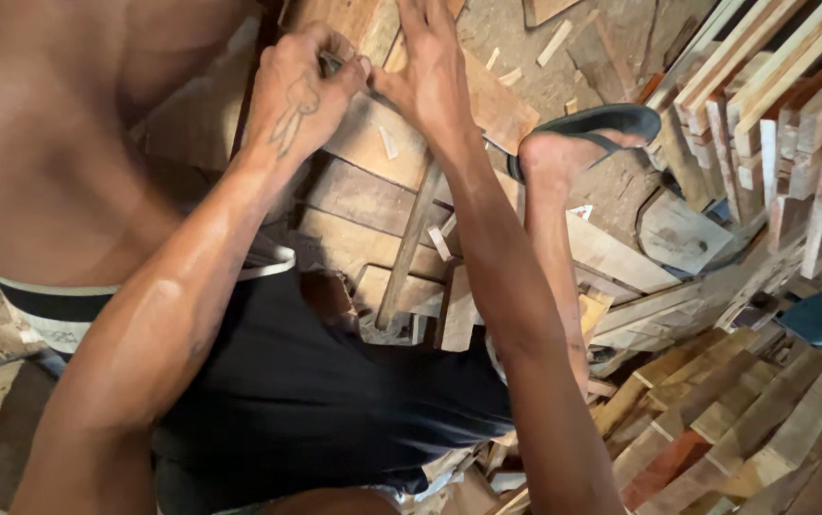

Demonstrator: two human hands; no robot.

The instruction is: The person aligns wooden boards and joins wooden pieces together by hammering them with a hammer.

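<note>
Left hand point(301, 91) fisted, pinching a thin dark tool point(334, 65); right hand point(430, 72) fingers pressed together, pointing twelve o'clock on a rough plank point(487, 105); plank runs toward four o'clock.

black shorts point(315, 401), brown planks point(373, 200)

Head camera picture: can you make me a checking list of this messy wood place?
Surface: floor of dirt and sawdust under wood.
Job's things: wooden board under both hands; a small dark thing, too hidden to tell.
Clutter: offcuts, stacked wood strips.
Hands: left hand pinched shut on the small thing; right hand flat, fingers stretched.
Cables: nothing seen.
Surroundings: foot in dark sandal, blue seat.
</note>
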